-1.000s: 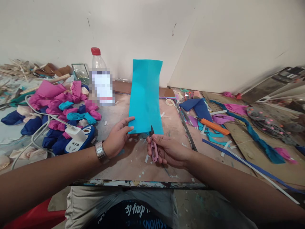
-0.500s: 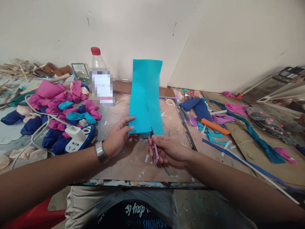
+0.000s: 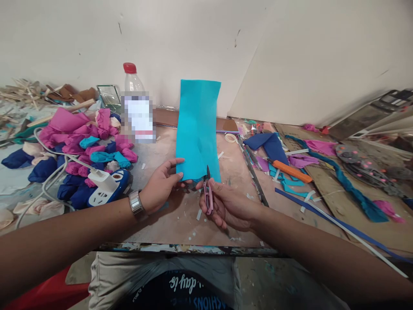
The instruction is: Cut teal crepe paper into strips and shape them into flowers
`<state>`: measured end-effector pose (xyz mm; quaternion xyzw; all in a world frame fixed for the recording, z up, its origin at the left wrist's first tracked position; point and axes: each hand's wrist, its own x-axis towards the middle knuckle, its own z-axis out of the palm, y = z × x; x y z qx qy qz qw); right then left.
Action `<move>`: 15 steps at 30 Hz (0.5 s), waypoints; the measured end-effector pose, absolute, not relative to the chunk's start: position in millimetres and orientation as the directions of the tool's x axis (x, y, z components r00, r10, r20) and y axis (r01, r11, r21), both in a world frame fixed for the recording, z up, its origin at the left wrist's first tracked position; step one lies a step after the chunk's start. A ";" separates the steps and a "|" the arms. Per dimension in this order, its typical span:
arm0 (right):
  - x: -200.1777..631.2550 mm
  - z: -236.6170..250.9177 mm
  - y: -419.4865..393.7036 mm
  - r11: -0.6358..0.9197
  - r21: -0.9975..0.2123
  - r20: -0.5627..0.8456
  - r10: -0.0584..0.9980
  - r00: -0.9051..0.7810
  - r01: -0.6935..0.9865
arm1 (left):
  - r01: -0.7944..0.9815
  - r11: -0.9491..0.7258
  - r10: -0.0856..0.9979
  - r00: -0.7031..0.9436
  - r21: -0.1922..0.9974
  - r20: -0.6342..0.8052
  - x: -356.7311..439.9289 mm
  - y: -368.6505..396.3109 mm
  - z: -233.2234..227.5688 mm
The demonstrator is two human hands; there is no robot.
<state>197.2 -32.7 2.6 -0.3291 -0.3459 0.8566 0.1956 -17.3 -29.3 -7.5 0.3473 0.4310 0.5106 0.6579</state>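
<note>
A turquoise sheet (image 3: 197,125), paper or cloth I cannot tell, stands upright at the middle of the table with a faint crease running down it. My left hand (image 3: 166,175) pinches its lower left corner between thumb and fingers. In my right hand (image 3: 222,200) is a pair of small scissors (image 3: 209,199) with pink handles, gripped low on the sheet's right side. One dark blade shows in front of the sheet near its bottom edge; the other is hidden behind it.
Crumpled pink, navy and turquoise pieces (image 3: 80,133) lie at left beside a power strip (image 3: 108,189) with its cable. Behind stand a red-capped bottle (image 3: 132,82) and a phone (image 3: 139,118). An orange cutter (image 3: 292,171), a tape roll (image 3: 230,137) and scraps lie at right.
The scissors have tilted and more of a dark blade shows in front of the sheet. The sheet's lower part has shifted slightly and bends more; my left hand keeps its corner.
</note>
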 end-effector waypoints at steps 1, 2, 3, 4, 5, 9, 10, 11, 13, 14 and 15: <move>197.0 2.8 -33.5 -0.678 -0.727 -0.426 0.573 -0.701 -0.113 | -0.381 0.239 0.971 0.113 0.893 -0.212 -17.2 -29.5 -6.6; 196.8 3.2 -34.2 -0.673 -0.731 -0.424 0.582 -0.694 -0.117 | -0.388 0.244 0.970 0.120 0.889 -0.213 -17.1 -29.7 -5.6; 196.5 3.9 -34.9 -0.670 -0.733 -0.424 0.587 -0.689 -0.120 | -0.393 0.250 0.968 0.125 0.885 -0.218 -17.1 -29.8 -4.6; 196.3 4.7 -35.6 -0.670 -0.732 -0.425 0.589 -0.687 -0.121 | -0.395 0.258 0.966 0.128 0.882 -0.225 -17.2 -29.9 -3.5; 196.1 5.6 -36.4 -0.674 -0.729 -0.427 0.586 -0.688 -0.122 | -0.394 0.268 0.963 0.130 0.879 -0.236 -17.3 -30.0 -2.4; 195.4 8.7 -39.6 -0.695 -0.710 -0.452 0.573 -0.684 -0.114 | -0.386 0.324 0.946 0.145 0.864 -0.290 -18.5 -30.4 1.2; 195.2 9.2 -40.5 -0.697 -0.708 -0.458 0.573 -0.679 -0.111 | -0.386 0.336 0.942 0.150 0.859 -0.301 -19.0 -30.5 1.8; 195.0 9.6 -41.5 -0.698 -0.708 -0.462 0.575 -0.675 -0.109 | -0.384 0.347 0.938 0.158 0.856 -0.309 -19.5 -30.6 2.2; 194.6 10.0 -43.2 -0.694 -0.712 -0.462 0.580 -0.671 -0.109 | -0.381 0.359 0.933 0.174 0.852 -0.315 -20.6 -30.6 2.4; 194.4 10.0 -43.9 -0.690 -0.715 -0.459 0.584 -0.670 -0.112 | -0.382 0.362 0.932 0.182 0.850 -0.315 -21.0 -30.6 2.2; 194.2 10.0 -44.6 -0.685 -0.719 -0.454 0.589 -0.669 -0.116 | -0.384 0.363 0.931 0.187 0.849 -0.313 -21.4 -30.5 1.9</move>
